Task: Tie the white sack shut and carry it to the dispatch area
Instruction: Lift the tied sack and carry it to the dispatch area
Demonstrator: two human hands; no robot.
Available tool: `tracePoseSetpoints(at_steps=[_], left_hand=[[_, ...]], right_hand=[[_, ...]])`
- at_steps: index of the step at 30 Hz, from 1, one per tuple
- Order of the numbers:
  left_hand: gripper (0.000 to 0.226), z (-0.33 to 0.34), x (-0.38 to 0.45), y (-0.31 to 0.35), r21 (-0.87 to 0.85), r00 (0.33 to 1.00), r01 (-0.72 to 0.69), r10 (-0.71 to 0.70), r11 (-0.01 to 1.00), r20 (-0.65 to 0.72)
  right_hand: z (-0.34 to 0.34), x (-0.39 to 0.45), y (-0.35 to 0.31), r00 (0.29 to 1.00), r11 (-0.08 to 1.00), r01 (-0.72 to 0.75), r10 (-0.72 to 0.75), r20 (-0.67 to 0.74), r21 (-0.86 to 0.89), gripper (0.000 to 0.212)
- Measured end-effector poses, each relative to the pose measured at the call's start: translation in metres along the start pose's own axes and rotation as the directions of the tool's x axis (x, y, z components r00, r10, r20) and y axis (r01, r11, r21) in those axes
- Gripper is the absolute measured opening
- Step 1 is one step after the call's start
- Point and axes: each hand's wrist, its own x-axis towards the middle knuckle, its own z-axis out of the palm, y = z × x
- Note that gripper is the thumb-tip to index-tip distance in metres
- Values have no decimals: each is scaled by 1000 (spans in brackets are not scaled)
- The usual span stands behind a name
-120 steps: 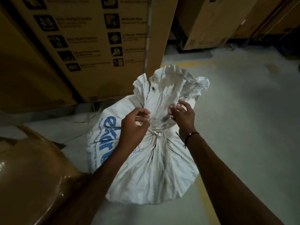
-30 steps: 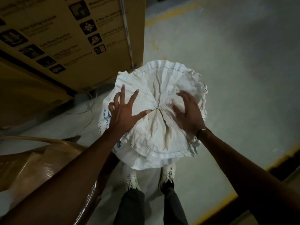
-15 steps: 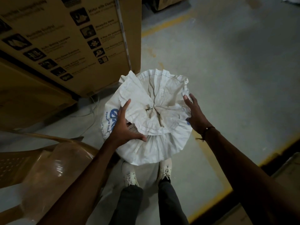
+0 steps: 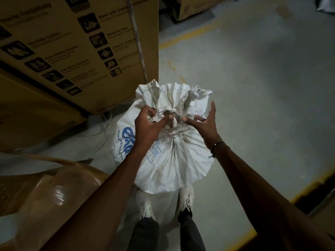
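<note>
Now the left hand (image 4: 147, 126) grips the bunched top of the white sack (image 4: 174, 160) with curled fingers (image 4: 150, 110). Beside it, the right hand (image 4: 206, 125) spreads its fingers wide.

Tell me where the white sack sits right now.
In the head view the white sack stands on the floor at centre frame, just ahead of the person's shoes, beside the big cardboard box on the left.

Both forearms are bare; a thin dark cord bracelet (image 4: 216, 146) (one small pale bead) circles the right wrist. Dark trousers (image 4: 145, 234), scuffed white lace-up shoes (image 4: 184, 200).
</note>
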Motion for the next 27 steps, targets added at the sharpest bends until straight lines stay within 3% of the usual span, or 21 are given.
tracePoseSetpoints(at_steps=[3,6,8,12,14,15,17,19,21,23,25,27], left_hand=[[62,3,5,0,-58,996,81,-79,995,39],[85,5,11,2,-87,978,199,-192,976,87],[94,7,20,3,-99,962,263,-252,960,108],[68,10,33,14,-94,948,294,-278,951,155],[55,12,38,22,-53,941,317,-307,947,145],[48,14,42,24,-26,940,319,-314,947,132],[40,19,51,22,14,934,331,-329,944,142],[56,22,55,22,30,923,351,-351,936,160],[86,24,57,23,53,916,374,-378,926,132],[98,25,59,25,87,909,399,-406,913,94],[110,25,64,18,28,893,441,-441,897,84],[143,24,67,8,-68,876,476,-466,877,124]], right_hand=[[0,11,-8,998,996,-60,60,6,66,143],[2,22,-15,995,994,-102,101,26,34,143],[6,25,-20,995,997,-79,79,54,-2,131],[11,28,-18,987,999,0,8,158,-52,51],[14,25,-19,986,999,25,-18,163,-37,31],[16,28,-18,988,999,31,-25,150,-38,34],[21,27,-21,988,998,57,-51,145,-39,61],[25,29,-20,988,999,27,-31,150,24,84],[27,30,-21,987,993,-17,-1,159,116,83],[29,30,-22,986,985,-28,-1,167,172,75],[30,30,-24,987,976,-29,-6,163,215,68],[31,30,-27,986,973,-38,-1,168,228,65]])
